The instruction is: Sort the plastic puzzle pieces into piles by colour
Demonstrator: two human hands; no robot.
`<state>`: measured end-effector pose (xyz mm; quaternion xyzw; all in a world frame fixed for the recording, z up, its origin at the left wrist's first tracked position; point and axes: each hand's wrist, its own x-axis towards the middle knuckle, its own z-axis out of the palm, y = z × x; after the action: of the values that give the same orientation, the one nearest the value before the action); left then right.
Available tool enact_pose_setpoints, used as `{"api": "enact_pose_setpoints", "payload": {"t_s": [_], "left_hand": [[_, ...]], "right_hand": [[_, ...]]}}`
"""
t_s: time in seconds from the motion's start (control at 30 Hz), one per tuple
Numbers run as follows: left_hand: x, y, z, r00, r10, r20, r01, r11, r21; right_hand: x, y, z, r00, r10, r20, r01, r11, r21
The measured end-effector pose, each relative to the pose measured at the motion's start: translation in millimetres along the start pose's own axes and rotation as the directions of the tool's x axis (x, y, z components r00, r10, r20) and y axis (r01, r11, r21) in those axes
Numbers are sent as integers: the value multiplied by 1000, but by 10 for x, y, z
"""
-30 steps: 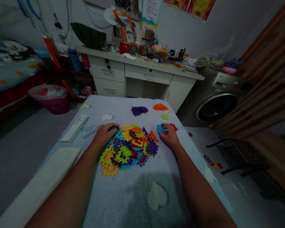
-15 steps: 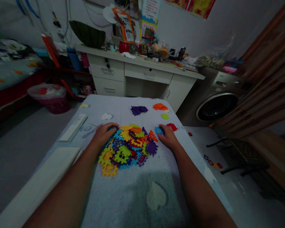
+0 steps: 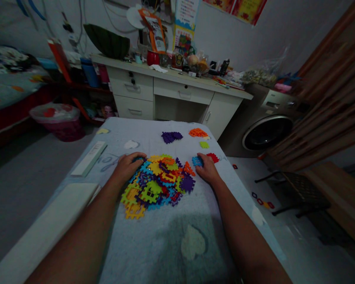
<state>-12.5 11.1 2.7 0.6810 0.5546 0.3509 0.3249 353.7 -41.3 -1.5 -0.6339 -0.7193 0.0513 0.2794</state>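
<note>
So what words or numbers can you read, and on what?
None readable.
Wall poster: print too blurred.
Red posters: too blurred.
Orange pouch: too small.
Dark jar label: too small.
Long white object: marks too faint.
Washing machine: too small.
Cloth: lettering too blurred.

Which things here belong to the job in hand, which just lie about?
Apparently in use: multicoloured heap of toothed plastic pieces; blue toothed plastic piece at the right hand; purple plastic pile; orange plastic pile; green square plastic piece; red toothed plastic.

Apparently lying about: long white box; pink plastic bin.
</note>
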Motion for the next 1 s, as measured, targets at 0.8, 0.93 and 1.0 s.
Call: {"api": "enact_pose_setpoints", "payload": {"t_s": [0.8, 0.93, 1.0], "left_hand": [[-4, -6, 7, 1000, -12, -15, 12, 1000, -1], [-4, 0, 4, 1000, -11, -15, 11, 1000, 0], [-3, -1, 4, 1000, -10, -13, 10, 1000, -3]], "right_hand": [[-16, -49, -24, 1000, 15, 26, -15, 1000, 13], [-24, -63, -40, 1000, 15, 20, -15, 1000, 28], [-28, -67, -45, 1000, 11, 15, -11, 999, 39]]}}
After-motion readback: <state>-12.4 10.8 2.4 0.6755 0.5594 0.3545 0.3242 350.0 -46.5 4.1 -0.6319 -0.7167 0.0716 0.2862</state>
